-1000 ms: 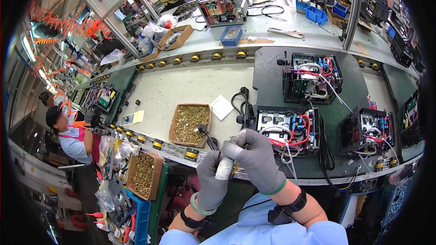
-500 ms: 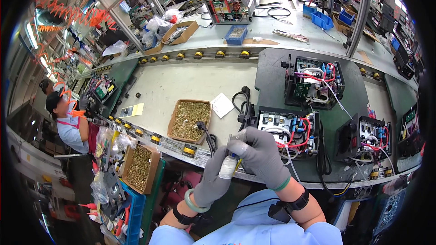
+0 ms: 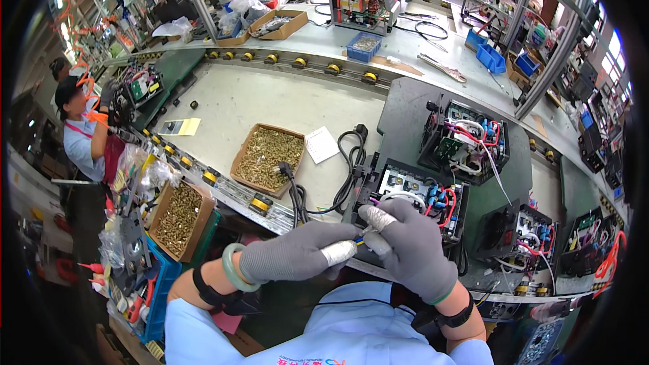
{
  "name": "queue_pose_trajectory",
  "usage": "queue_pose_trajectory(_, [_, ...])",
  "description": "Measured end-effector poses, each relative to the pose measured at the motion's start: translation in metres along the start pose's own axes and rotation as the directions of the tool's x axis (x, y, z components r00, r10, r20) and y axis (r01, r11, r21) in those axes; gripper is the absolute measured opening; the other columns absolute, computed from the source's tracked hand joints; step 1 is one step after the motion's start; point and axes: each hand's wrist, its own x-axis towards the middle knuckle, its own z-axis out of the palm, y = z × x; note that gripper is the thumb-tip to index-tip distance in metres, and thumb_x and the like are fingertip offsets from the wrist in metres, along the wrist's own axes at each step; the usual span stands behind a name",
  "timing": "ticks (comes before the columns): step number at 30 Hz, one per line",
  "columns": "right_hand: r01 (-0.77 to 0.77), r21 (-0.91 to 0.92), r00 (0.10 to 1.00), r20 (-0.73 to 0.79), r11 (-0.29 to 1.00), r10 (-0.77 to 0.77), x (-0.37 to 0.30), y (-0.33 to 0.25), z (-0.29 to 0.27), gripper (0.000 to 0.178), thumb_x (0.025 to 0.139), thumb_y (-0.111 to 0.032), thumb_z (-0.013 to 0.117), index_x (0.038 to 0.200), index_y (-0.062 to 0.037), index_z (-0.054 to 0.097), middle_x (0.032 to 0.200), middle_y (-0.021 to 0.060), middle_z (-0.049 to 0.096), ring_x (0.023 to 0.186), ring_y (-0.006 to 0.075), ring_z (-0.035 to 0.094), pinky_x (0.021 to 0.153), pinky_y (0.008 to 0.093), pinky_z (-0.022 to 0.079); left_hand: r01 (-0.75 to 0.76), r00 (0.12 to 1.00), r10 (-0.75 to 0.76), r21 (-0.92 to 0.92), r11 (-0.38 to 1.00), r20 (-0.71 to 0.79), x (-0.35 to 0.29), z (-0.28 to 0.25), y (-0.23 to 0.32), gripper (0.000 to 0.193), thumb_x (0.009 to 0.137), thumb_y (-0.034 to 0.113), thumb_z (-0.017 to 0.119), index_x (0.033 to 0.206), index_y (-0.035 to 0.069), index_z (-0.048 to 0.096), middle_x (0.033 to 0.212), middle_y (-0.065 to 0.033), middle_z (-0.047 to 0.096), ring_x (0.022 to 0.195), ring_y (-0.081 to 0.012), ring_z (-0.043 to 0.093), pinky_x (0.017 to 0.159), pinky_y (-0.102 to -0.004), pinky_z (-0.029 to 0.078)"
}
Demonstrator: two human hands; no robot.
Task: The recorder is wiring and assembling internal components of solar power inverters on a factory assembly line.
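Observation:
My left hand, in a grey glove with white tape round the thumb, pinches thin blue and yellow wires. Fingertips of my right hand, gloved and taped likewise, close together at the wires' ends; whatever small piece they pinch is hidden. Just beyond the hands lies a black power cord with plugs. An opened electrical unit with red and white leads sits directly behind my right hand. To the left, a cardboard box holds many small brass-coloured parts.
Another open unit stands on the dark green board, with a third unit to the right. A white paper lies beside the parts box. Lower left is a second box of brass parts. A co-worker works far left.
My hands have turned and drawn apart, the left forearm swinging out to the left. The wires now show between the fingertips. The view has shifted slightly.

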Motion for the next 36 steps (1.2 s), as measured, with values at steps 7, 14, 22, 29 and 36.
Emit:
queue_pose_trajectory(7, [0.086,-0.355,0.996,0.051,0.931,-0.073,0.022,0.009,0.006,0.026,0.082,-0.020,0.074,0.104,-0.0092,0.068,0.081,0.0067,0.059,0.065,0.0261,0.063,0.054,0.0383,0.048,-0.237,0.884,0.422,0.586,0.775,-0.201,0.024,-0.038,-0.001,0.025,0.096,0.014,0.055,0.117,0.002,0.063,0.084,-0.0190,0.066,0.077,-0.0279,0.066,0.070,-0.0369,0.051])
queue_pose_trajectory(14, [0.129,-0.482,0.988,0.141,0.867,-0.068,0.050,0.063,0.002,0.023,0.083,-0.015,0.068,0.105,-0.0083,0.070,0.108,0.0097,0.063,0.101,0.0299,0.061,0.084,0.0426,0.049,-0.049,0.872,0.377,0.711,0.702,-0.312,0.080,-0.093,-0.065,0.020,0.093,0.015,0.059,0.106,0.004,0.067,0.089,-0.0213,0.068,0.084,-0.0387,0.067,0.078,-0.0426,0.053])
queue_pose_trajectory(22, [0.031,-0.526,0.992,0.119,0.850,0.038,0.035,0.062,0.014,0.021,0.081,-0.014,0.067,0.100,-0.0081,0.071,0.119,0.0074,0.059,0.117,0.0298,0.054,0.099,0.0457,0.041,-0.122,0.850,0.463,0.759,0.639,-0.254,0.091,-0.088,-0.067,0.017,0.089,0.014,0.061,0.104,0.006,0.067,0.085,-0.0193,0.068,0.084,-0.0389,0.067,0.074,-0.0450,0.053])
queue_pose_trajectory(29, [0.049,-0.548,0.993,0.119,0.835,0.020,0.037,0.062,0.016,0.021,0.078,-0.015,0.067,0.097,-0.0076,0.072,0.119,0.0080,0.059,0.117,0.0291,0.054,0.098,0.0452,0.040,-0.169,0.867,0.436,0.679,0.714,-0.243,0.091,-0.086,-0.080,0.026,0.089,0.011,0.061,0.113,0.008,0.068,0.093,-0.0190,0.069,0.088,-0.0366,0.068,0.076,-0.0438,0.053])
queue_pose_trajectory(36, [0.059,-0.546,0.993,0.119,0.836,0.007,0.040,0.061,0.017,0.022,0.077,-0.015,0.067,0.097,-0.0066,0.072,0.120,0.0092,0.059,0.117,0.0297,0.054,0.098,0.0450,0.040,-0.203,0.861,0.499,0.828,0.522,-0.103,0.086,-0.101,-0.061,0.039,0.080,0.004,0.064,0.118,0.013,0.064,0.089,-0.0123,0.066,0.082,-0.0333,0.069,0.070,-0.0437,0.054])
